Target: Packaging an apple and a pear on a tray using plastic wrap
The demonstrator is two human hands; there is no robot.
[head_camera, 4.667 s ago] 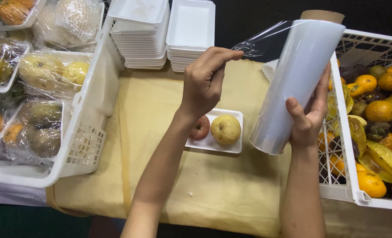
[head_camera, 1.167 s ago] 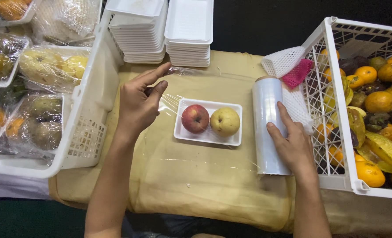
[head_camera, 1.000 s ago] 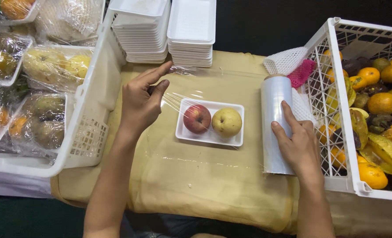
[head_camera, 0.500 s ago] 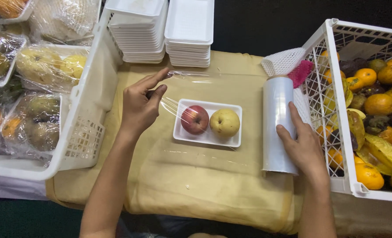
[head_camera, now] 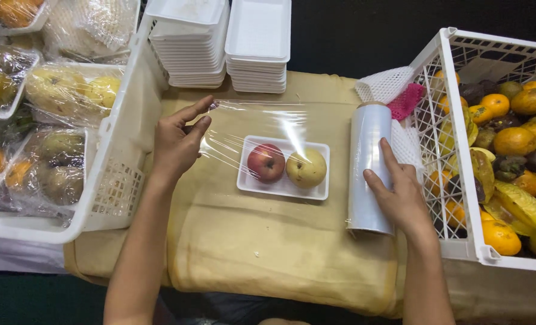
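A white foam tray (head_camera: pixel 253 185) lies on the tan-covered table (head_camera: pixel 268 253) with a red apple (head_camera: pixel 266 163) and a yellow apple (head_camera: pixel 306 168) in it. A sheet of clear plastic film (head_camera: pixel 250 123) stretches over the tray from the film roll (head_camera: pixel 369 162) at its right. My left hand (head_camera: pixel 176 144) pinches the film's free end to the left of the tray. On the roll rests my right hand (head_camera: pixel 400 195), pressing it down on the table.
Two stacks of white foam trays (head_camera: pixel 226 42) stand at the back. At the left, a white crate (head_camera: pixel 120 138) holds wrapped fruit trays. A white crate (head_camera: pixel 466 156) at the right holds loose oranges and other fruit. White and pink foam nets (head_camera: pixel 394 90) lie beside it.
The roll went from held upright in the air to lying on the table. My left hand has drawn the film leftward over the tray, a little farther than half a second ago.
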